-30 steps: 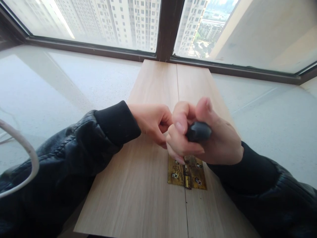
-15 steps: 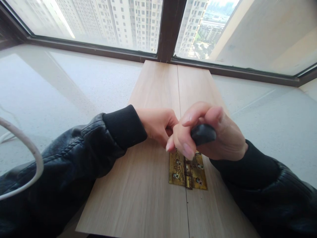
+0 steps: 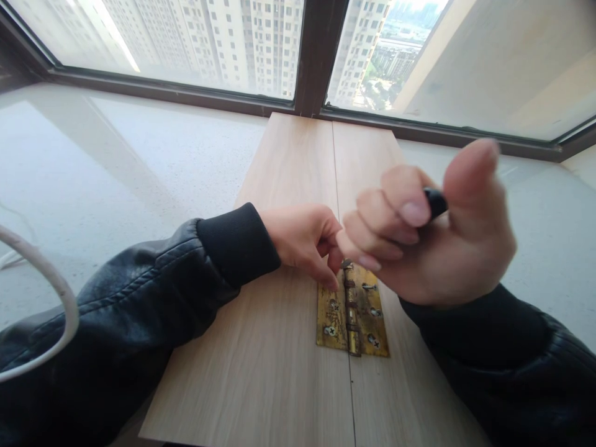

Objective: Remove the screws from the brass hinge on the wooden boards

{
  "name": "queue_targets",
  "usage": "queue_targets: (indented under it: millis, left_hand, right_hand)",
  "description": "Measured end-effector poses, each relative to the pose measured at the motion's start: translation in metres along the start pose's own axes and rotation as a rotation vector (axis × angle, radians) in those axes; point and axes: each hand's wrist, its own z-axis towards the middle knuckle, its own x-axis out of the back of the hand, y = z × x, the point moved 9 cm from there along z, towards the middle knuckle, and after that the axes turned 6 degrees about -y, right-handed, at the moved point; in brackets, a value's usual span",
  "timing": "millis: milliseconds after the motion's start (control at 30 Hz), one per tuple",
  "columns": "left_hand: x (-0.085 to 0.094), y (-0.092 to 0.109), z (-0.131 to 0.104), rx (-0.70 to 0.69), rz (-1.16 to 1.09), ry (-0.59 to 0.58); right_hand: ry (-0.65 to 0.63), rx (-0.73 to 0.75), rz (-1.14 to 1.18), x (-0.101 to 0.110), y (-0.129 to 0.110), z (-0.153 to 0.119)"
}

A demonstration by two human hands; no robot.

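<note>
A worn brass hinge lies flat across the seam between two pale wood boards. Cross-head screws sit in several of its holes, and one screw on the right leaf appears tilted. My left hand rests at the hinge's upper left, fingers curled and thumb tip by the left leaf; anything between them is hidden. Raised above the right board, my right hand is wrapped round what looks like a screwdriver. Only part of its black handle shows, and the hand is slightly blurred.
The boards lie on a white speckled sill and reach a brown window frame. A white cable loops at the left, close to my left sleeve. Tall buildings stand outside the glass.
My right hand has moved right and up from the hinge, turning with the black handle in its grip. More of the hinge's top shows. My left hand has shifted slightly right.
</note>
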Motion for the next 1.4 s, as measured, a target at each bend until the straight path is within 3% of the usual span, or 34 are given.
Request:
queue_targets:
  millis: [67,167,233,367,533,733,933,1267,1400]
  left_hand:
    - [-0.007,0.001,0.0,-0.008,-0.072,-0.106]
    - [-0.004,0.005,-0.001,-0.023,-0.06,-0.136]
    - [-0.004,0.005,-0.001,-0.017,-0.082,-0.171]
    - [-0.008,0.0,-0.003,0.01,-0.115,-0.251]
    - [-0.005,-0.004,-0.001,-0.002,-0.069,-0.179]
    - [-0.005,0.009,-0.001,-0.068,0.003,-0.142]
    - [-0.008,0.005,-0.005,-0.032,0.001,-0.248]
    - [0.0,0.007,-0.003,-0.054,-0.013,-0.09]
    - [0.02,0.009,-0.005,-0.074,-0.005,0.058]
  right_hand:
    - [0.136,0.096,-0.038,0.018,-0.019,0.0]
    - [0.399,0.153,-0.12,0.05,-0.038,-0.007]
    - [0.453,0.201,-0.138,0.061,-0.045,-0.011]
    - [0.334,0.253,-0.111,0.062,-0.044,-0.01]
    - [0.224,0.117,-0.106,0.058,-0.026,-0.009]
    - [0.236,0.076,-0.094,0.064,-0.017,-0.01]
    - [0.255,0.084,-0.108,0.067,-0.018,-0.01]
    - [0.258,0.07,-0.131,0.066,-0.016,-0.01]
    - [0.271,0.074,-0.143,0.066,-0.017,-0.011]
